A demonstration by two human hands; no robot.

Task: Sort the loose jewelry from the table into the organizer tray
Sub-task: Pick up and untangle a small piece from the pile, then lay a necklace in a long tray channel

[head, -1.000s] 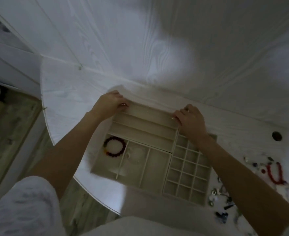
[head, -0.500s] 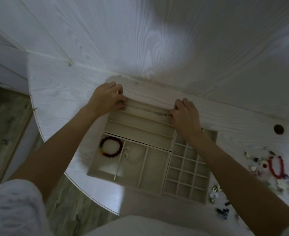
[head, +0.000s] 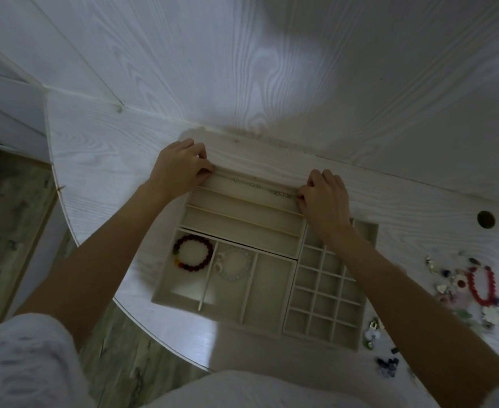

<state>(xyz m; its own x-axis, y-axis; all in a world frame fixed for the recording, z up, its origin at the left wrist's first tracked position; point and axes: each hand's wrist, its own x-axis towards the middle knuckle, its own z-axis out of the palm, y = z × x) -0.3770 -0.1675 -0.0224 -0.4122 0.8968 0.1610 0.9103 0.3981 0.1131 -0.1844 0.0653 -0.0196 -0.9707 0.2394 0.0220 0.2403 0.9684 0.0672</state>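
A beige organizer tray (head: pixel 274 293) lies on the white table. A thin beaded chain (head: pixel 254 185) stretches along the tray's farthest long slot. My left hand (head: pixel 180 169) pinches its left end and my right hand (head: pixel 324 198) pinches its right end. A dark red bead bracelet (head: pixel 193 256) fills the near-left compartment, and a pale bead bracelet (head: pixel 236 266) lies in the one beside it. Loose jewelry sits to the right of the tray, including a red bead bracelet (head: pixel 480 285).
The table's curved edge (head: pixel 142 328) runs close to the tray's near-left corner, with wood floor below. A round hole (head: pixel 485 219) is in the tabletop at the right. Small dark and green pieces (head: pixel 386 363) lie near the tray's front-right corner. White wall panels rise behind.
The chain now lies stretched out along the far slot between my hands. Both hands stay at the slot's ends, and the view has shifted slightly.
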